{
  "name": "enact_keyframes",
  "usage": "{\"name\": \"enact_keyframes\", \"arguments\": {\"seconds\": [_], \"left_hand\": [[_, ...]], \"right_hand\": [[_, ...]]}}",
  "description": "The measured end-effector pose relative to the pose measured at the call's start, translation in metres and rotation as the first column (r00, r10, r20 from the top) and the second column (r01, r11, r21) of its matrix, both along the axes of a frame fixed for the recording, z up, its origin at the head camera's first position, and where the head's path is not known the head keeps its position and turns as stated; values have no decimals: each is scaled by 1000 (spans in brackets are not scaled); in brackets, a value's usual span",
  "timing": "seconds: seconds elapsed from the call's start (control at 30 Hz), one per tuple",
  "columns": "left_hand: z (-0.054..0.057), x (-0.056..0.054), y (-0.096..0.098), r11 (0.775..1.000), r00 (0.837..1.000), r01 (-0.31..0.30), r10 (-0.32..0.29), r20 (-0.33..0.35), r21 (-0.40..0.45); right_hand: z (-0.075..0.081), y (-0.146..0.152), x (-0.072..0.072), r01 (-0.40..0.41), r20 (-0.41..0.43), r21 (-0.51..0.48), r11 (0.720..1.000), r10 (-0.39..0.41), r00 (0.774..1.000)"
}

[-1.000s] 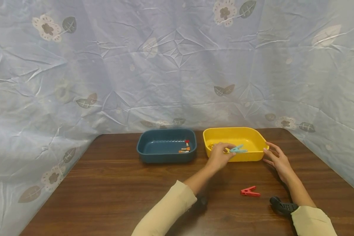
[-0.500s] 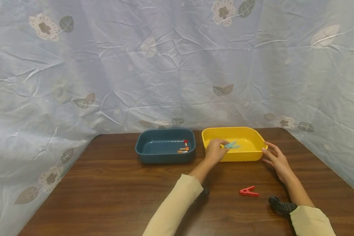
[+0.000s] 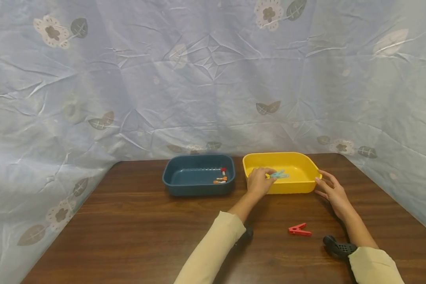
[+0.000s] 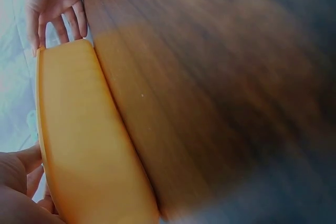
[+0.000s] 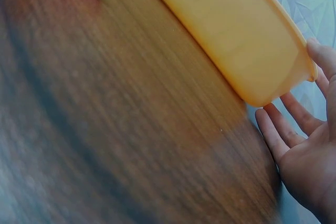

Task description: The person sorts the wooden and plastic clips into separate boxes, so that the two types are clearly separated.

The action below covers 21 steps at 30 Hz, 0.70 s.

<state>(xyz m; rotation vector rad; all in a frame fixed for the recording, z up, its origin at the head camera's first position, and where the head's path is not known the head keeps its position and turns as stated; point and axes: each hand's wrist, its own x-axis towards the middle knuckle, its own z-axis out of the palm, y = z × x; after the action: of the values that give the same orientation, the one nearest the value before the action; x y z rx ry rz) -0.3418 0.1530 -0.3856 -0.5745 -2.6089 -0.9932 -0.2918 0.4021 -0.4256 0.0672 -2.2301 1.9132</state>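
Note:
My left hand (image 3: 258, 184) reaches over the near-left rim of the yellow tub (image 3: 291, 188) and pinches a light blue clothespin (image 3: 280, 174) between thumb and fingers, its legs pointing right. A small yellow bit shows beside those fingertips. In the left wrist view the tub's wall hides most of the clothespin. At the tub's right end, my right hand (image 3: 335, 196) touches the corner with its fingers fairly straight; in the right wrist view the thumb (image 5: 321, 56) lies at the rim. A red clothespin (image 3: 299, 229) lies on the table in front of the tub.
Left of the yellow tub stands a dark blue tub (image 3: 198, 191) with small red, orange and white pieces (image 3: 220, 179) in its right side. Black straps (image 3: 340, 248) sit at the wrists. A patterned cloth (image 3: 213, 98) hangs behind the wooden table (image 3: 135, 228).
My left hand has moved slightly left and back with the light blue clothespin, then held nearly still over the yellow tub. The right hand keeps its place at the tub's corner.

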Motion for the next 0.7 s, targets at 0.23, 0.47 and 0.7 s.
{"name": "enact_keyframes", "arguments": {"seconds": [0.23,0.47,0.7], "left_hand": [[-1,0,-1,1000,1000,-2,2,4,6],[0,1,0,1000,1000,-8,7,15,17],[0,1,0,1000,1000,-2,1,18,22]], "right_hand": [[-1,-1,0,-7,-7,-3,1000,7,1000],[-2,-1,-1,-4,-10,4,1000,4,1000],[-3,0,-1,-4,-14,11,1000,4,1000]]}}
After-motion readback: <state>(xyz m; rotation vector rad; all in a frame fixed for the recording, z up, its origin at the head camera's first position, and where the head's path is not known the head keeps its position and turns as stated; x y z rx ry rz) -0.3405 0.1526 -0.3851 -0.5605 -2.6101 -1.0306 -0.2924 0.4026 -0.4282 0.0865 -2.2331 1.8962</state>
